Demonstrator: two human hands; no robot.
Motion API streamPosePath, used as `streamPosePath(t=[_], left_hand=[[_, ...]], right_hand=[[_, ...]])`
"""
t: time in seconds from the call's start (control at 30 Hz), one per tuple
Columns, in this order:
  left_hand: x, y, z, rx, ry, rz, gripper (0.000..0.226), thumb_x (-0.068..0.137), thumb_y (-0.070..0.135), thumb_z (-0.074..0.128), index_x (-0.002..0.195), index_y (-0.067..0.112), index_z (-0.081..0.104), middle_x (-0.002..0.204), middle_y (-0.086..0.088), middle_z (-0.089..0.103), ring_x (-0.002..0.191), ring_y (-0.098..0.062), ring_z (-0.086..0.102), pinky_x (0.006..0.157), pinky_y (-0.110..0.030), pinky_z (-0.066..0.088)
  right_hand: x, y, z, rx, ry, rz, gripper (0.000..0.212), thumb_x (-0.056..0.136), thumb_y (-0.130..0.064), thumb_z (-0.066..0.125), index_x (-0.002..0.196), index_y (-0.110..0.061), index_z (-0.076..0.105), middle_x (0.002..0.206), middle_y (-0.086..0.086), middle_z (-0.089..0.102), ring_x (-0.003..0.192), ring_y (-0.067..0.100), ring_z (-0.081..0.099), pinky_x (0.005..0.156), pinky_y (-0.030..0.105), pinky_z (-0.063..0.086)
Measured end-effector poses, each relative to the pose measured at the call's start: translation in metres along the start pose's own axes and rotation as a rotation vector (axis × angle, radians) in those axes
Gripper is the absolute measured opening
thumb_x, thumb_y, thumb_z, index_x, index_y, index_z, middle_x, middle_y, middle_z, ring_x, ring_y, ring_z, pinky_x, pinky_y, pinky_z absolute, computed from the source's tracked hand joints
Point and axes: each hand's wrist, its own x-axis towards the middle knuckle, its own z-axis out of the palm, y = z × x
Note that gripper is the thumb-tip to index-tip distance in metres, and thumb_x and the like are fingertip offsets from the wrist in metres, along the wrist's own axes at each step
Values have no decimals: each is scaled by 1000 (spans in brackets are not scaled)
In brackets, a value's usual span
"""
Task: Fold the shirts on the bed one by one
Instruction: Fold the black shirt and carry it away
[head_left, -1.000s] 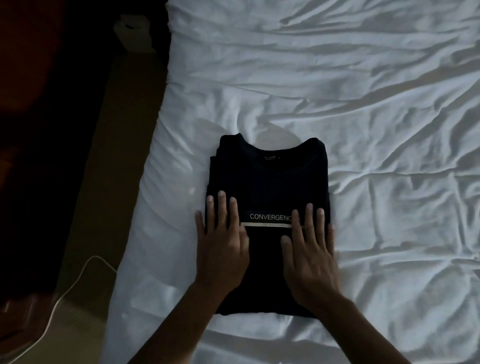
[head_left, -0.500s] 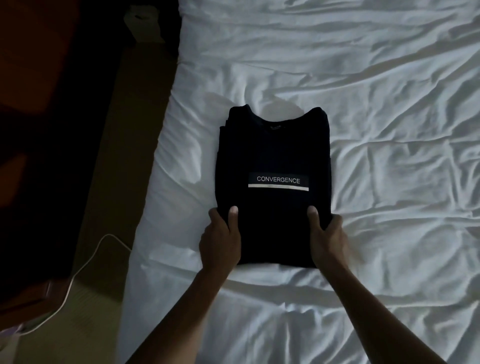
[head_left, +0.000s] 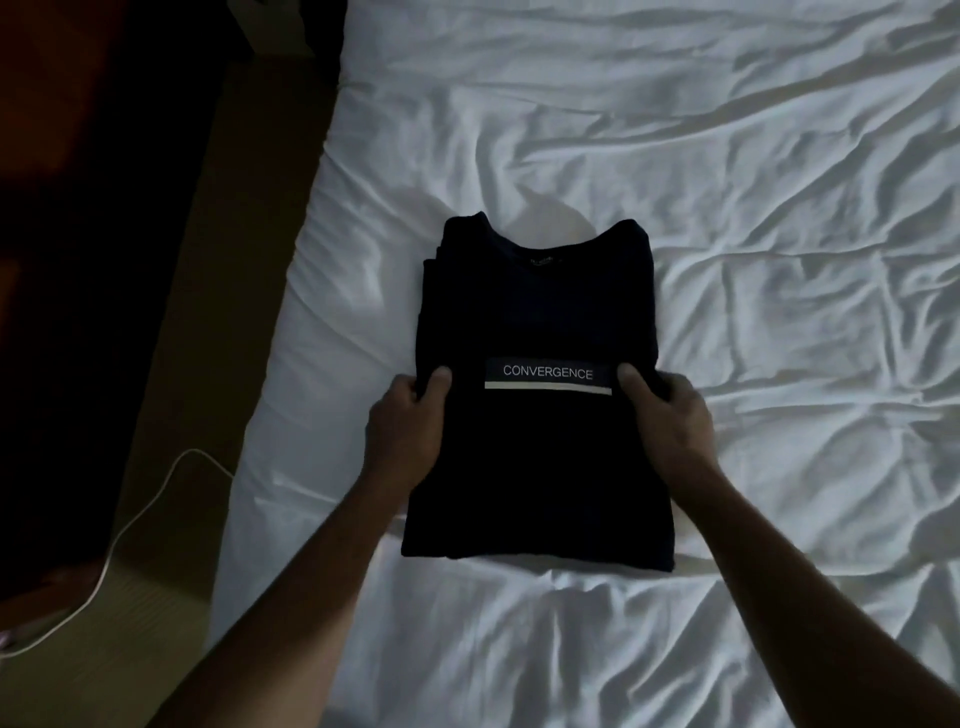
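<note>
Bedroom, dim light — bed (head_left: 675, 156) with rumpled white sheet fills view; tan floor (head_left: 234, 260) alongside — white cable (head_left: 106, 564) trailing across it.

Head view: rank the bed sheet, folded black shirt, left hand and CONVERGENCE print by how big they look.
Largest to smallest:
1. bed sheet
2. folded black shirt
3. left hand
4. CONVERGENCE print

A bed (head_left: 675, 156) in rumpled white sheet — one folded dark shirt (head_left: 540, 322) lying on it.
</note>
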Motion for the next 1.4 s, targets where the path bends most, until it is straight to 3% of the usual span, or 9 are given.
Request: streamPosePath(t=[0.1,0.23,0.4,0.57,0.8,0.97,1.07,1.23,1.4], left_hand=[[38,35,0,-363,-147,-93,71,71,80,75,108,19,73,105,-1,77,97,-20,74,95,-37,58],[55,53,-4,-501,-279,-78,64,68,38,96,119,5,75,105,-12,80,96,-29,78,96,-45,61],[24,73,-40,-597,-421,-32,43,85,21,85,121,1,74,115,-16,77,106,-32,75,104,-45,56],[-40,105,-85,-650,-471,103,39,90,19,79,123,0,73,121,-20,74,114,-35,72,107,-43,52],[-149,180,-160,-735,-406,331,31,94,17,73,122,4,73,120,-18,75,113,-36,72,105,-47,52],[-247,187,-219,-811,-210,381,28,90,14,78,116,4,76,115,-20,76,104,-36,75,96,-44,57],[-306,158,-246,-877,-62,397,33,89,16,79,120,9,75,115,-15,77,106,-36,75,99,-48,56],[-407,68,-273,-1022,289,353,33,90,14,77,121,4,73,114,-18,77,104,-38,75,101,-53,56],[-529,-50,-285,-1184,629,259,46,80,21,82,121,1,73,118,-23,74,108,-41,73,102,-52,55]], right_hand=[[36,-28,5,377,-154,120,53,85,-51,80,113,-6,74,99,7,80,92,22,77,86,36,61],[42,-47,-3,496,-279,164,48,78,-23,90,114,2,72,100,17,79,91,33,78,90,47,61],[2,-74,-40,536,-299,64,35,87,-20,82,114,-1,73,104,18,78,97,34,77,92,46,60],[-64,-112,-90,523,-257,-97,25,88,-19,80,108,-6,76,100,16,79,95,33,77,87,42,59],[-154,-189,-167,559,-179,-350,22,88,-18,79,107,-8,76,99,12,79,94,30,77,85,42,59],[-220,-234,-196,557,-278,-487,21,88,-17,79,106,-7,74,95,11,80,90,29,78,79,39,59],[-263,-244,-198,519,-428,-551,20,90,-16,78,107,-7,74,95,10,80,89,27,78,75,36,59],[-340,-243,-172,382,-757,-652,18,91,-15,76,107,-7,74,95,10,80,87,26,78,66,29,59],[-441,-218,-117,194,-1080,-794,19,90,-16,77,108,-13,74,95,6,80,85,21,78,71,31,57]])
